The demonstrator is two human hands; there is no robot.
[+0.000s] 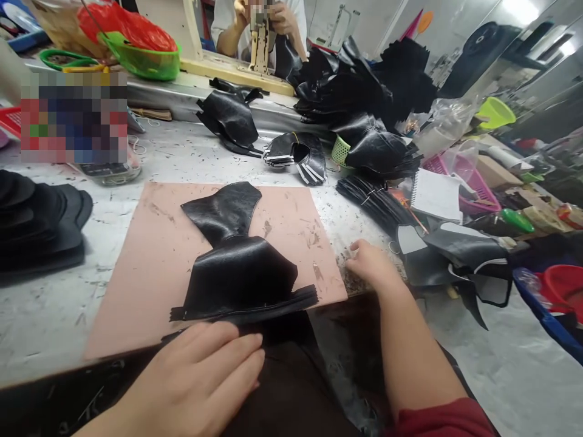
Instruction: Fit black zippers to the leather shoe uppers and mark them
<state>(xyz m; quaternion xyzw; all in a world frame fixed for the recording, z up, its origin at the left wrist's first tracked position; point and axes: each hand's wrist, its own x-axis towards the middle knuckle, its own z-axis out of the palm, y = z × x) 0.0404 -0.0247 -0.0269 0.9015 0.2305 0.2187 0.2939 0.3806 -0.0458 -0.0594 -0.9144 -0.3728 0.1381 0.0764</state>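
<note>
On a pink mat lies a black leather piece with a black zipper along its near edge. A second black leather piece sits just behind, touching it. My left hand is at the mat's front edge, just below the zipper. Its fingers are bent and pressed together beside some dark material; what lies under them is hidden. Off the mat's right side, my right hand is low at the table edge with its fingers curled in. Whether it holds something small cannot be seen.
Dark stacked pieces stand on the left. Behind the mat are a ring of leather parts, more black parts and a green basket. A notebook lies right. Across the table, a person works at a machine.
</note>
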